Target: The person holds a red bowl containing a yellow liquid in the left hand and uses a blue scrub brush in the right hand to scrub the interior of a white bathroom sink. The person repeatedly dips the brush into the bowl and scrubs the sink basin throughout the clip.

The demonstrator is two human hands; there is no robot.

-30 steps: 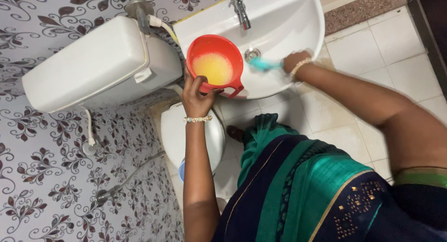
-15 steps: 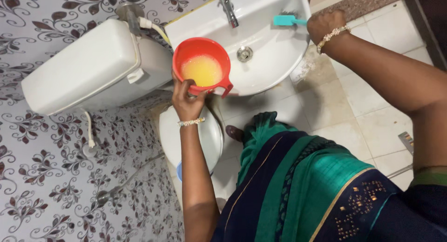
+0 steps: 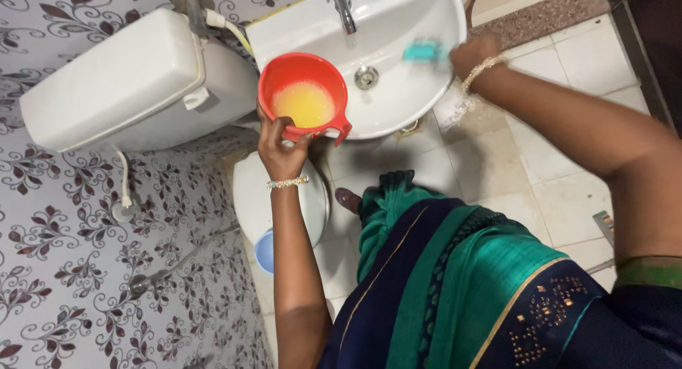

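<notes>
The left hand (image 3: 282, 150) grips the near rim of a red bowl (image 3: 304, 98), fingers curled under it and thumb over the edge. The bowl holds a cloudy yellow liquid (image 3: 305, 103) and hangs over the left edge of the white sink (image 3: 398, 99), just beside the toilet tank (image 3: 135, 78). The right hand (image 3: 472, 56) is closed around the handle of a teal brush (image 3: 424, 52), blurred, with its head against the sink's right inner wall near the rim. The drain (image 3: 366, 76) sits between bowl and brush, and the tap (image 3: 343, 8) stands above it. Below the left wrist is the closed toilet lid (image 3: 249, 191), and the tiled floor (image 3: 511, 163) under the sink is wet and stained.
</notes>
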